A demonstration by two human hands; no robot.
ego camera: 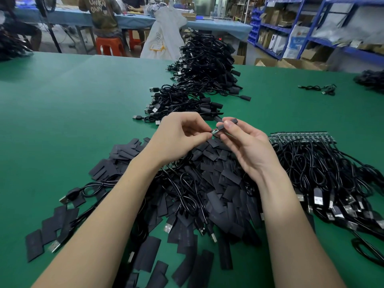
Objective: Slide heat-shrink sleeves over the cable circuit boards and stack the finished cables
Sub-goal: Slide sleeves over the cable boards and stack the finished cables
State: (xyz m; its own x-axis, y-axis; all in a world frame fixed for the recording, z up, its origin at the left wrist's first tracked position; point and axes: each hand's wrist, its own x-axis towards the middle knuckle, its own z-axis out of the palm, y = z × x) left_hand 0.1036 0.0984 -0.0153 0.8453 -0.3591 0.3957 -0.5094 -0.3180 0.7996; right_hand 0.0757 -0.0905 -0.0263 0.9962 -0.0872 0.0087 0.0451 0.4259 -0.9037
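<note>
Both hands raised over the green mat table [62, 100], close together at centre. Left hand [178, 138] pinches a small circuit board [214, 132] between thumb and curled fingertips; board shows a sliver of green with tiny parts, mostly hidden. Right hand [245, 146] grips a black heat-shrink sleeve [225, 123] between thumb and forefinger, other fingers loosely extended. Sleeve is matte, short, tube-like, its near end touching the board; looks partly slid on, but how far is hard to tell.

Below the hands: a loose heap of flat sleeves [218, 183], dull black rectangles, overlapping, some scattered toward the near left edge. Thin glossy black cables [187, 196] with metal USB plugs lie tangled through the heap.

Right: a row of unsleeved cables [324, 167], green boards lined up along the far edge, cords fanned toward the near side, silver USB plugs at the near end.

Beyond the hands: finished cable stack [205, 65], a tall long pile of coiled black cords with sleeved ends, running away from the camera. One stray cable [318, 89] lies far right on the mat.

Background: a seated person [101, 15] on an orange plastic stool [109, 45], blue metal shelving [311, 28] with cartons.
</note>
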